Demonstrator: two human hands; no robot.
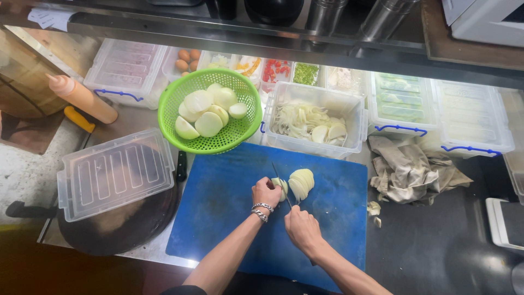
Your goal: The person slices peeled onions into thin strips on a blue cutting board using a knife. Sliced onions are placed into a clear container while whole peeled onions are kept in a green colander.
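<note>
A blue cutting board (218, 207) lies in front of me. On it sits a peeled onion half (301, 182), partly cut into slices that fan to the right. My left hand (266, 193), with bracelets on the wrist, presses down on the uncut end of the onion (281, 186). My right hand (302, 229) grips a knife (281, 184) by the handle, its blade standing in the onion between my left hand and the cut slices.
A green colander (180, 104) of peeled onion halves stands behind the board. Right of it is a clear tub (349, 109) of sliced onion. A clear lid (112, 173) rests on a dark round pan at left. A crumpled cloth (409, 169) lies at right.
</note>
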